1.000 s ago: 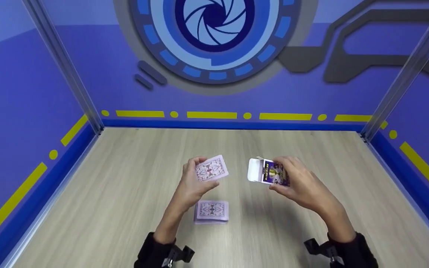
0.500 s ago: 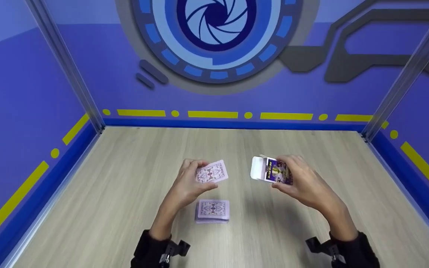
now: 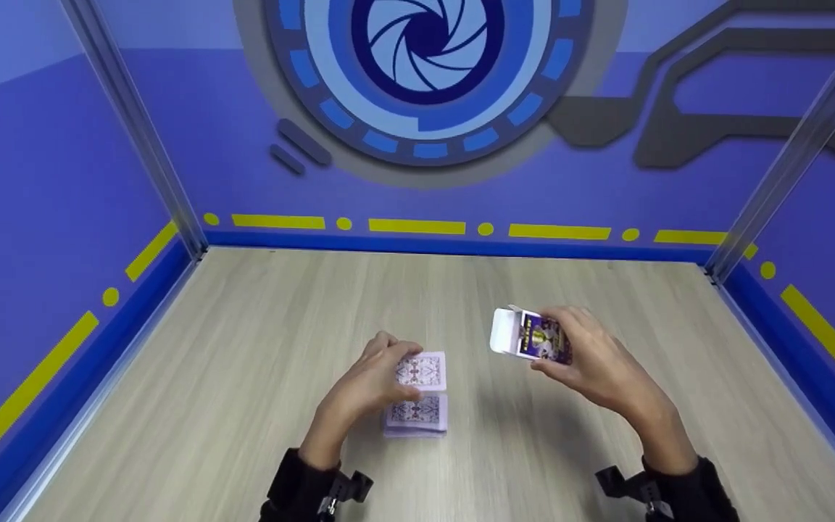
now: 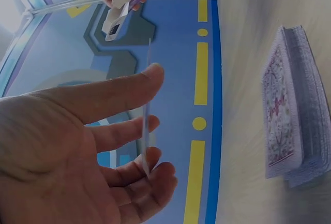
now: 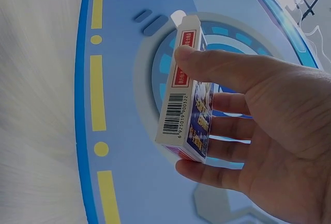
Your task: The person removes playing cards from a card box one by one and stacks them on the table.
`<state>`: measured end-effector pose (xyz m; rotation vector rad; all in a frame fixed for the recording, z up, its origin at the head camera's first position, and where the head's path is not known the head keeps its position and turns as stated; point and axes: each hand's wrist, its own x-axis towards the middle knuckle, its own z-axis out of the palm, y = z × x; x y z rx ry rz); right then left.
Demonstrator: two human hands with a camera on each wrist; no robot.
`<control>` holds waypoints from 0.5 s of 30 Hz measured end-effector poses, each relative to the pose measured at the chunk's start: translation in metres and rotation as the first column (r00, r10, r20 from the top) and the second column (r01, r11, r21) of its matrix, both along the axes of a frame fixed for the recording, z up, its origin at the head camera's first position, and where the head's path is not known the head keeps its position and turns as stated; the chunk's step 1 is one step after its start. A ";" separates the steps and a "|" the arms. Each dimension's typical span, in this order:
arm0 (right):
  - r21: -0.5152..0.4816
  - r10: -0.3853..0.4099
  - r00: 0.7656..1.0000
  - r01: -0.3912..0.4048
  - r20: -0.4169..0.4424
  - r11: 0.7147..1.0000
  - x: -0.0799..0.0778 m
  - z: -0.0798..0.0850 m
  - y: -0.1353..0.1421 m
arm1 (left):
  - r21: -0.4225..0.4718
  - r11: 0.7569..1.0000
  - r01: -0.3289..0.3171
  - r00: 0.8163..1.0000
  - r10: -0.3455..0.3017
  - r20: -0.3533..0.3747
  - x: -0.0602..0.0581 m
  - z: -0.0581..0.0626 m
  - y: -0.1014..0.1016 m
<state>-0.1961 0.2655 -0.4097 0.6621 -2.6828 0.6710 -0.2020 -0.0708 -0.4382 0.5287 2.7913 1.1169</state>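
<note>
The left hand [image 3: 365,383] is pinching a thin playing card [image 3: 425,371] by opposite edges between thumb and fingers; whether it is holding one or several, I cannot tell. The card is hanging above the tabletop [image 3: 265,348], clear of the face-down deck [image 3: 417,415] lying there. That edge grip is probably risking a slip: too much squeeze could be bowing the card until it springs out, too little could be letting it drop. The deck's layers are sitting unevenly, so a brush from the low left hand could be sliding cards off.

The right hand [image 3: 595,355] is gripping the printed card box [image 3: 546,339] around its sides, its white flap [image 3: 503,331] standing open. Hard pressure could be buckling the carton, and the loose flap could be snagging a card's corner.
</note>
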 end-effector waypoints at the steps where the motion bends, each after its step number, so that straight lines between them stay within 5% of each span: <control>1: 0.004 -0.001 1.000 0.001 0.000 1.000 0.000 0.000 0.000 | -0.017 1.000 0.009 1.000 -0.009 0.001 0.001 -0.001 0.001; 15: 0.008 -0.005 1.000 0.005 0.004 1.000 0.001 0.000 0.000 | -0.239 0.969 0.065 0.998 -0.066 0.008 0.006 -0.016 0.017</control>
